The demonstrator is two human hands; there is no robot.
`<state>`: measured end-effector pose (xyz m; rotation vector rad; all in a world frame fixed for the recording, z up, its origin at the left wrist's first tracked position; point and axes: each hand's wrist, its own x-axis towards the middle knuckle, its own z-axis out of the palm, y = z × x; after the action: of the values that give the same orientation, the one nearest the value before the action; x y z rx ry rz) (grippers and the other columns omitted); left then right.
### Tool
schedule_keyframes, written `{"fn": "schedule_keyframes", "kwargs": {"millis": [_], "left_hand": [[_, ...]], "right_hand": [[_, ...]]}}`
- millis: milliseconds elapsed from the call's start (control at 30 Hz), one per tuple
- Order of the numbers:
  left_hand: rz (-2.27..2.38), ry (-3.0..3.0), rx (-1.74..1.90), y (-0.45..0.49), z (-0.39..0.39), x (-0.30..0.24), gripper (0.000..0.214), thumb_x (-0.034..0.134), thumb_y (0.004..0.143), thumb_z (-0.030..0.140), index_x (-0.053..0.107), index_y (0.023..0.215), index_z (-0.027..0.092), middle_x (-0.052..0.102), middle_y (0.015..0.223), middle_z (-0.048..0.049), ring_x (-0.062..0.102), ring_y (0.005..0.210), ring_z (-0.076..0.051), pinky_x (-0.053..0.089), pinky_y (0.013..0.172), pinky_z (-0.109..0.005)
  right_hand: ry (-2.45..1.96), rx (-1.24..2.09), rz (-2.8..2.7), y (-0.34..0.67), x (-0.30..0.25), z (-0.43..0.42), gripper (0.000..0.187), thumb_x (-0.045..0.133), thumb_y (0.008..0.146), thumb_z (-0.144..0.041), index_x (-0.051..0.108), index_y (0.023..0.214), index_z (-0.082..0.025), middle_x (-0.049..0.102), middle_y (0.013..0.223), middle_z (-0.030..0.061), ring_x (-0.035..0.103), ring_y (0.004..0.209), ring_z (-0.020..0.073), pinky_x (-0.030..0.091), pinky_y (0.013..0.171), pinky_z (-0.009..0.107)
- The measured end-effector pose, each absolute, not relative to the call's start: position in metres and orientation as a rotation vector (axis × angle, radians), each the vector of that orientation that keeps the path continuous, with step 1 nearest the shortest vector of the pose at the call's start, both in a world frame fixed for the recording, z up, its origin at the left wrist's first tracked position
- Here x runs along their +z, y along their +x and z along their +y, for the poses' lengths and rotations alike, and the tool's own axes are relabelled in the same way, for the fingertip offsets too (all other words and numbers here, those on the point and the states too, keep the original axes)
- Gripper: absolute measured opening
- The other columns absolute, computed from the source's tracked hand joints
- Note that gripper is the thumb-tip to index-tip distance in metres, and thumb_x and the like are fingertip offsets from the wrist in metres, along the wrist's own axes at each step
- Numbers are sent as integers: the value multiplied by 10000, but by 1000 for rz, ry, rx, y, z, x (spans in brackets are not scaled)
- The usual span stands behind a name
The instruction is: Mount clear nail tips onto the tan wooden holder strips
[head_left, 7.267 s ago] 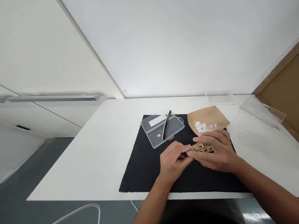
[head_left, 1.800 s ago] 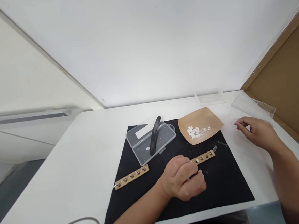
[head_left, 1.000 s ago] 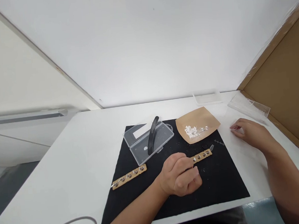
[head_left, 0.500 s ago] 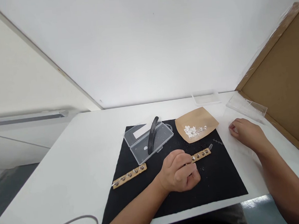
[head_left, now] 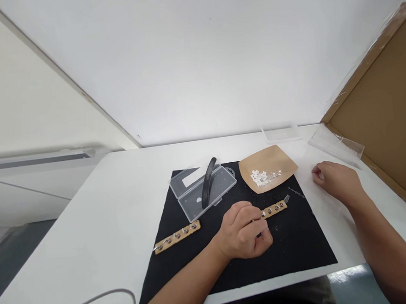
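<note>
My left hand [head_left: 245,232] is closed over the black mat, fingers curled in. It covers the left end of a tan strip [head_left: 274,210] with several round metal studs along it; whether the hand grips the strip is hidden. A small clear tip [head_left: 287,199] sticks out at the strip's right end. On the bare table to the right, my right hand [head_left: 339,182] rests with thumb and fingers pinched together; anything between them is too small to make out. A second studded tan strip [head_left: 177,237] lies at the mat's left.
On the black mat [head_left: 293,252] lies an open clear plastic case [head_left: 198,203] with a curved black bar [head_left: 208,183] across it. A brown paper tray [head_left: 283,160] holds small white pieces [head_left: 260,178]. Clear plastic boxes [head_left: 336,145] and a cardboard panel [head_left: 384,111] stand right.
The whole view has shifted very slightly. Both hands keep nearly the same place and closed shape.
</note>
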<state>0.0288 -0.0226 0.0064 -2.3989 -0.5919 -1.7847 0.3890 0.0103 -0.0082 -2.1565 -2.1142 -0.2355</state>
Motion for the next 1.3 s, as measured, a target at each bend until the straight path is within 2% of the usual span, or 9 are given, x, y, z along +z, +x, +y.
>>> {"fn": "schedule_keyframes", "kwargs": {"millis": [267,433,667,900,1100,1167,1300], "left_hand": [[-588,-2383,-1833,30,-21,5,324,636,723,43,549,982,216,668,776,12,606,650,-147,588,706,-333],[-595,-2395,-1829,30,-21,4,304,634,731,52,548,969,219,659,773,15,594,645,-145,584,701,-329],[-581,-2393,-1859,31,-21,4,323,645,723,41,555,979,215,662,784,9,607,657,-151,578,708,-334],[-596,-2399,-1839,31,-21,6,287,631,742,52,552,962,218,658,777,9,595,657,-148,577,704,-330],[-563,-2423,-1800,30,-20,7,331,634,735,33,549,1009,199,649,807,2,606,684,-150,572,726,-333],[-565,-2447,-1766,30,-19,6,341,637,741,33,552,1032,188,644,827,-5,615,708,-154,570,746,-338],[-647,-2410,-1768,30,-19,6,306,647,763,69,572,1032,193,607,835,-12,608,743,-175,562,740,-353]], "right_hand": [[-2211,-186,-2107,385,-5,12,171,583,906,-275,750,902,-237,785,971,65,689,843,242,317,556,302],[-2242,-101,-2101,385,-3,13,268,559,940,-268,800,1055,-251,793,1077,63,709,953,253,347,578,299],[-2265,-61,-2050,382,0,14,217,584,918,-283,794,954,-247,798,1056,61,707,935,260,350,578,307],[-2212,94,-1928,395,1,14,227,643,894,-351,812,1019,-266,811,1070,53,728,957,282,430,641,332],[-1882,118,-1844,380,13,8,191,667,929,-365,809,1034,-291,789,1016,37,712,867,239,485,648,342],[-1684,259,-1811,366,18,4,174,674,964,-379,804,1031,-284,774,996,44,690,806,209,508,628,329],[-1294,600,-1701,330,23,-8,133,719,996,-382,794,1036,-280,744,978,59,670,836,201,509,595,297]]}}
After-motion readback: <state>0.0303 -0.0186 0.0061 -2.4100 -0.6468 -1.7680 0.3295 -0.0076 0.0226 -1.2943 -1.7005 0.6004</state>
